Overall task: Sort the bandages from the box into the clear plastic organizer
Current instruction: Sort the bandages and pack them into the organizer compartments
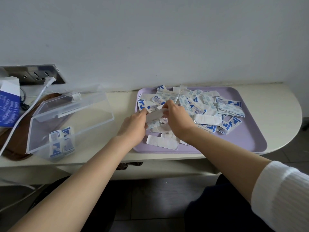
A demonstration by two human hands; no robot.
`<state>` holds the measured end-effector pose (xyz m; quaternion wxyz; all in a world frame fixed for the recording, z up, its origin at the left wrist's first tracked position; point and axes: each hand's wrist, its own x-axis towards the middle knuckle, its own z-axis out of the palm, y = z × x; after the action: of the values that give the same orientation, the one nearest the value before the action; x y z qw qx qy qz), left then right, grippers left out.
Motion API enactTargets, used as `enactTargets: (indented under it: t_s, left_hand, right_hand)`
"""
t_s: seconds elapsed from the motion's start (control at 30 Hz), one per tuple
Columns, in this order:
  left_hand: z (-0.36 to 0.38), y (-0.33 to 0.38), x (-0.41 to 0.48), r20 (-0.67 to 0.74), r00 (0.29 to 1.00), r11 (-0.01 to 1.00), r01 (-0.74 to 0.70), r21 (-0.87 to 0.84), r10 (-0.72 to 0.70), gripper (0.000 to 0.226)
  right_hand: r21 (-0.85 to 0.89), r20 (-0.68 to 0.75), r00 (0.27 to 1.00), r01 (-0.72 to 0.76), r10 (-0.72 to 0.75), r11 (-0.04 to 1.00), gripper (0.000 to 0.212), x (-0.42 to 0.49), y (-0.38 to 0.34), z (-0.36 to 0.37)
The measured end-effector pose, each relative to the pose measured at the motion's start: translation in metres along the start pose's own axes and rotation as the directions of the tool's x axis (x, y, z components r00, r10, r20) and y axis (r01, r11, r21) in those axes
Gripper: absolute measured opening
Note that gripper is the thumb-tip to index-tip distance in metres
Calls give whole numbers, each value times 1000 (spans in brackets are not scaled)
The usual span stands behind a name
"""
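A heap of wrapped bandages (197, 108), white with blue print, covers the far half of a lilac tray (247, 139) on the pale counter (117, 104), and we see both hands meet over its left side. The left hand (133, 126) has its grip clamped on a small stack of bandages (154, 120), thumb on top and fingers beneath; the right hand (177, 119) has its grip pinched on the stack's far end, so the stack spans the gap between the two hands just above the tray. Left of the tray and well apart from both hands stands the clear plastic organizer (41, 131), lid (71, 104) tipped back, with a few bandages upright in its near right corner. At the far left edge we see a blue-and-white box (8, 104), and a white cable (33, 101) plugged into a wall socket (40, 74).
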<state>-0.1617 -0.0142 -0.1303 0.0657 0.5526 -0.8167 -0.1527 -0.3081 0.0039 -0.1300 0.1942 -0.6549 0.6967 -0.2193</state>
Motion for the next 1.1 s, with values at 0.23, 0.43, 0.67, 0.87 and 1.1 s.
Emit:
enactTargets:
  t_s: [0.23,0.43,0.67,0.87,1.1]
  left_hand:
    - [-2,-5,0,-16,998,997,54,-46,-55,25]
    - [-4,-9,0,28,995,985,100,-142,-97,31]
    - [-3,-10,-1,64,994,985,99,-142,-91,29]
    - [2,-7,-2,43,998,988,-29,-150,36,31]
    - [10,-1,-2,116,993,989,3,145,-20,38]
  right_hand:
    - [18,-91,991,-98,100,995,21,5,13,-16]
    - [6,-186,975,-119,118,993,23,8,15,-23]
    - [11,-118,984,-136,137,991,28,9,16,-25]
    - [1,186,982,11,-11,1000,28,0,5,-10]
    - [81,307,948,55,-78,995,40,-7,-5,7]
